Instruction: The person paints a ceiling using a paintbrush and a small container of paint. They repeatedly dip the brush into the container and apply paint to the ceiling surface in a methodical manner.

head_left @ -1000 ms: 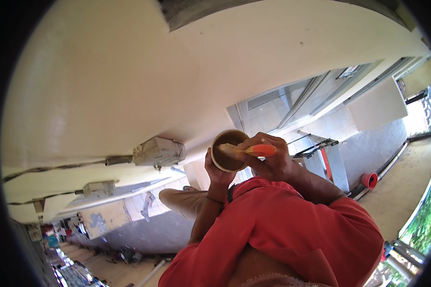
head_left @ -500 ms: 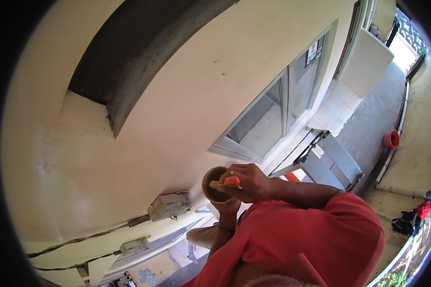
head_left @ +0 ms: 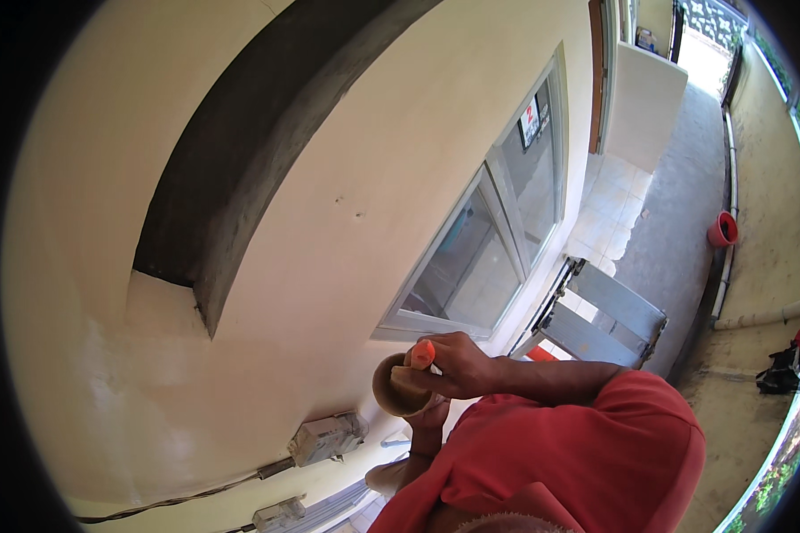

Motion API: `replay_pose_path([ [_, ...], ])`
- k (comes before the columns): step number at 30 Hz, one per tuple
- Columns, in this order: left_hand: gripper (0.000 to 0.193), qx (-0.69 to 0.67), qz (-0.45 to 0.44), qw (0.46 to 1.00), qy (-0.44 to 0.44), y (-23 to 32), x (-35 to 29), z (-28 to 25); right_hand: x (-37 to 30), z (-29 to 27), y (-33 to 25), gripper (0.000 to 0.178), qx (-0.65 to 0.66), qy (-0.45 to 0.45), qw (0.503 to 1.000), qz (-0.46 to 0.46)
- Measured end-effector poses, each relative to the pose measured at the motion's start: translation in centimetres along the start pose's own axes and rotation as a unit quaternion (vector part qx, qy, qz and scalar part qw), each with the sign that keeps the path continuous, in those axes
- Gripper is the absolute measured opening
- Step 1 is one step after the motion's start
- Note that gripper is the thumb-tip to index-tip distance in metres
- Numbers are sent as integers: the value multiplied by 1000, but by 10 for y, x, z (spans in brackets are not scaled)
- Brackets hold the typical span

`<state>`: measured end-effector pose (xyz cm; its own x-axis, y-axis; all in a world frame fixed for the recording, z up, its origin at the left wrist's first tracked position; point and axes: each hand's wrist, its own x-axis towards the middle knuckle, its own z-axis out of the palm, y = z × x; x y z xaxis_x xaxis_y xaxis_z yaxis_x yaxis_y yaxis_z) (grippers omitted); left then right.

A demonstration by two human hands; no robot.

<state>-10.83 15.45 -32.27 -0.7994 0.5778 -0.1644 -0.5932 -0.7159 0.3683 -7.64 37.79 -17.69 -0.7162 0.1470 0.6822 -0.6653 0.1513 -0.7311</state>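
Close to the wall, my left hand (head_left: 430, 416) holds a small tan round tub (head_left: 383, 396) from below, its open mouth facing up toward me. My right hand (head_left: 461, 364) is closed around an orange-ended brush (head_left: 423, 354) over that mouth. The brush's pale lower part reaches inside the tub, and its tip is hard to make out. Part of the left hand is hidden by the tub and the right hand.
A cream wall (head_left: 267, 346) with a dark recessed arch and a framed window (head_left: 471, 258) is before me. A metal ladder (head_left: 596, 306) stands at the right. An electrical-looking box (head_left: 327, 437) with a cable hangs on the wall. A red bucket (head_left: 723, 229) stands farther off.
My view has shifted, so the window and wall box sit differently in the picture. The right hand has tilted the brush more upright, with its lower part in the tub.
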Motion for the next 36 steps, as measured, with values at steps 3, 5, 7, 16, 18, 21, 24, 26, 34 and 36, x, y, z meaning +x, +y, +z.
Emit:
replay_pose_path([
  [3, 70, 83, 16, 996, 5, -8, 0, 5, -1, -3, 2, 17, -7, 7, 1000, -13],
  [5, 69, 133, 33, 991, 5, -11, -1, 6, -3, 1, 1, 17, 5, 39, 999, -22],
  [7, 66, 168, 48, 984, 22, -12, -1, -6, -2, -4, -1, 17, -3, 12, 1000, -6],
  [16, 69, 45, -44, 993, 98, -14, 1, 3, -21, -14, 0, 13, 19, 47, 985, 162],
  [18, 66, 32, -49, 992, 113, -15, 2, 3, -23, -15, 0, 13, 48, 65, 982, 171],
  [21, 64, -15, -59, 994, 86, -11, 2, 1, -24, -15, -1, 15, 73, 78, 971, 214],
  [24, 64, -35, -65, 997, 36, -13, 1, -5, -21, -16, -2, 14, 134, 106, 946, 275],
  [26, 63, -5, -64, 997, 32, -12, 1, -1, -18, -18, -4, 14, 183, 121, 927, 304],
  [34, 62, -38, -64, 996, 41, -12, -2, -6, -22, -20, 2, 13, 249, 123, 896, 347],
  [36, 60, -31, -59, 997, 40, -14, -4, 3, -21, -18, 4, 12, 273, 126, 884, 358],
])
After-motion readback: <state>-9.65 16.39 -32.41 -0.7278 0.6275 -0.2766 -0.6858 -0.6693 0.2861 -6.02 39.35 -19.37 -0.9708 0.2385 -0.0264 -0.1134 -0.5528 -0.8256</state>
